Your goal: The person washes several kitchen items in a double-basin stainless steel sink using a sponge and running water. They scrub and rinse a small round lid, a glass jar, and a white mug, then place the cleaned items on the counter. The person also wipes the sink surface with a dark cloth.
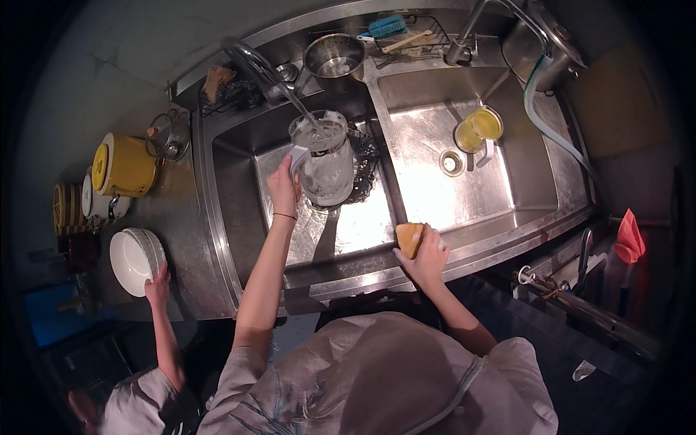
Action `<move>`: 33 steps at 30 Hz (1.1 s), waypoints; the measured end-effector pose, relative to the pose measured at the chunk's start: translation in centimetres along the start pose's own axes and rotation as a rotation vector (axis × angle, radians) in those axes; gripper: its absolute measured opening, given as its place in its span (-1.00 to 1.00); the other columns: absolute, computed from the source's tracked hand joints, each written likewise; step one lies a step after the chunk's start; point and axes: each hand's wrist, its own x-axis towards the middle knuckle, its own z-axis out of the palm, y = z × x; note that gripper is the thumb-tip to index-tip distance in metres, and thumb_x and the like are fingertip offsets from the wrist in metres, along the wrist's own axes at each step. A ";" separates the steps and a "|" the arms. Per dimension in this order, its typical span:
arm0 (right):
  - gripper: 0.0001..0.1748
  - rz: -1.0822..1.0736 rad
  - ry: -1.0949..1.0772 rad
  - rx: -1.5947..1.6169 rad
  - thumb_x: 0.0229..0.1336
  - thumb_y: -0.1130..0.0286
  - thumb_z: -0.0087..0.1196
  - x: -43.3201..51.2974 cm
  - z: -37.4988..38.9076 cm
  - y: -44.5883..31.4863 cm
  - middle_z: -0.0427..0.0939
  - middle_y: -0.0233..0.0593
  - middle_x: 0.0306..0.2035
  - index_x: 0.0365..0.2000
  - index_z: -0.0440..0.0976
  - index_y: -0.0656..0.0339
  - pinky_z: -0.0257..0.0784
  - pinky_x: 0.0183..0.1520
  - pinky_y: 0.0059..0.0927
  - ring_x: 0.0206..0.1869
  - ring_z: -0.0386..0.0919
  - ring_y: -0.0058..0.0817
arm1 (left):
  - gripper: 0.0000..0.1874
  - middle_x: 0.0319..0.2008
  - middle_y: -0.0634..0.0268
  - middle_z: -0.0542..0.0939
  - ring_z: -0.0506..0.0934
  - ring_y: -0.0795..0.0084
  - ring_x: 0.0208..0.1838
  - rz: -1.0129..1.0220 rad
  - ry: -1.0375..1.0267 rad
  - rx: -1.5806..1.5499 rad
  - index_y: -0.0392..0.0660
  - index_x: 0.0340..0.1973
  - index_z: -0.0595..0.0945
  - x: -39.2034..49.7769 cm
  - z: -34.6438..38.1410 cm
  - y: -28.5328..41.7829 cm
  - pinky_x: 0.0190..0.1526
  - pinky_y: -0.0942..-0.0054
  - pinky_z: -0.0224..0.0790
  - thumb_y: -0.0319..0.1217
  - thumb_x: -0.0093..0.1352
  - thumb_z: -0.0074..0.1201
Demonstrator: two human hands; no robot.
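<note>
My left hand [284,187] grips the white handle of a clear pitcher [329,168]. I hold it under the left faucet [266,70] over the left sink basin [234,163], and water runs into its mouth. Foam clings to the pitcher's rim and wall. A yellow sponge [409,239] is in my right hand [429,258], near the front end of the divider between the basins. Suds show on the sponge and my fingers. In the right basin [424,125] a second pitcher [478,130] with yellow contents and a white handle stands beside the drain strainer [451,162].
A perforated metal pot [334,57], a blue brush [387,26] and a wire rack sit along the back ledge. The right faucet [511,16] carries a hose [535,119]. On the left counter stand yellow pots [128,165]; another person's hand [157,285] holds white bowls [136,261].
</note>
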 end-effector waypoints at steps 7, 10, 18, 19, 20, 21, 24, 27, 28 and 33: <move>-0.26 -0.076 0.196 0.206 -0.06 0.17 0.21 2.3 -0.8 0.0 0.27 0.09 -0.03 0.03 0.20 0.44 0.18 0.03 -0.08 -0.01 0.28 -0.01 | -0.60 -0.83 0.53 0.27 0.13 0.70 -0.83 0.094 0.014 0.092 -0.15 -0.66 0.49 0.7 -0.4 -0.9 -0.77 0.60 -0.17 -0.17 0.36 0.00; -0.54 -0.233 0.231 0.481 0.01 0.41 0.14 8.1 -1.3 -1.9 0.29 0.09 -0.09 -0.10 0.27 0.42 0.21 0.06 -0.17 -0.02 0.28 -0.01 | -0.56 -0.80 0.48 0.36 0.23 0.70 -0.76 0.226 -0.012 0.216 -0.20 -0.71 0.51 1.8 -1.2 -2.1 -0.70 0.57 -0.01 -0.16 0.32 0.07; -0.77 -0.378 -0.703 0.918 0.13 0.33 -0.06 25.4 -2.2 -17.5 0.46 -0.44 -0.50 -0.44 0.51 0.27 0.24 -0.41 -0.64 -0.46 0.34 -0.70 | -0.54 -0.78 0.09 0.47 0.46 0.21 -0.72 0.557 0.023 0.748 -0.19 -0.68 0.61 0.4 -0.6 0.9 -0.60 0.32 0.29 0.00 0.12 0.21; -0.77 -0.380 -0.887 0.805 0.10 0.31 -0.04 27.3 -0.8 -18.4 0.43 -0.46 -0.58 -0.47 0.52 0.25 0.27 -0.48 -0.55 -0.55 0.34 -0.69 | -0.56 -0.77 0.10 0.50 0.49 0.13 -0.69 0.608 0.036 0.788 -0.16 -0.67 0.62 0.1 -0.5 1.9 -0.58 0.26 0.31 0.01 0.10 0.20; -0.78 -0.186 -1.051 0.776 0.07 0.31 -0.03 27.9 0.4 -19.4 0.42 -0.45 -0.60 -0.54 0.49 0.22 0.24 -0.59 -0.51 -0.61 0.33 -0.66 | -0.57 -0.76 0.10 0.51 0.51 0.11 -0.66 0.625 0.058 0.790 -0.13 -0.66 0.63 -0.1 -0.9 2.2 -0.56 0.25 0.34 0.01 0.09 0.19; -0.81 -0.061 -1.081 0.762 0.03 0.34 0.01 28.0 1.6 -20.4 0.41 -0.45 -0.61 -0.60 0.47 0.21 0.25 -0.64 -0.48 -0.65 0.30 -0.64 | -0.59 -0.75 0.10 0.51 0.52 0.09 -0.64 0.644 0.066 0.792 -0.11 -0.65 0.64 -0.1 -1.2 2.4 -0.55 0.24 0.36 0.01 0.08 0.19; -0.62 -0.495 -1.183 0.769 -0.02 0.33 0.15 27.4 4.3 -22.4 0.54 -0.40 -0.29 -0.15 0.49 0.25 0.42 -0.24 -0.55 -0.27 0.51 -0.58 | -0.61 -0.75 0.12 0.52 0.54 0.08 -0.62 0.737 0.178 0.756 -0.06 -0.65 0.65 -0.4 -2.4 3.5 -0.52 0.23 0.41 0.02 0.07 0.16; -0.48 0.042 -1.679 0.786 -0.02 0.30 0.19 29.5 7.0 -18.8 0.47 -0.41 0.00 0.00 0.42 0.20 0.29 0.08 -0.53 -0.01 0.41 -0.57 | -0.62 -0.74 0.14 0.52 0.54 0.08 -0.62 0.751 0.148 0.738 -0.04 -0.64 0.66 -0.2 -2.8 4.0 -0.52 0.24 0.41 0.02 0.07 0.16; -0.48 -0.464 -1.578 0.303 -0.01 0.32 0.18 28.1 3.7 -22.3 0.44 -0.40 0.04 0.02 0.40 0.18 0.28 0.11 -0.51 0.01 0.41 -0.56 | -0.62 -0.74 0.14 0.52 0.54 0.08 -0.62 0.714 0.127 0.795 -0.04 -0.64 0.66 -0.1 -4.0 3.6 -0.52 0.24 0.41 0.02 0.07 0.16; -0.47 -0.583 -1.698 0.608 0.00 0.34 0.16 27.7 2.5 -26.6 0.41 -0.39 0.08 0.04 0.37 0.15 0.25 0.17 -0.48 0.04 0.39 -0.54 | -0.65 -0.77 0.15 0.50 0.52 0.09 -0.64 0.699 0.139 0.685 -0.02 -0.64 0.65 1.3 -2.6 2.7 -0.55 0.26 0.40 -0.01 0.08 0.18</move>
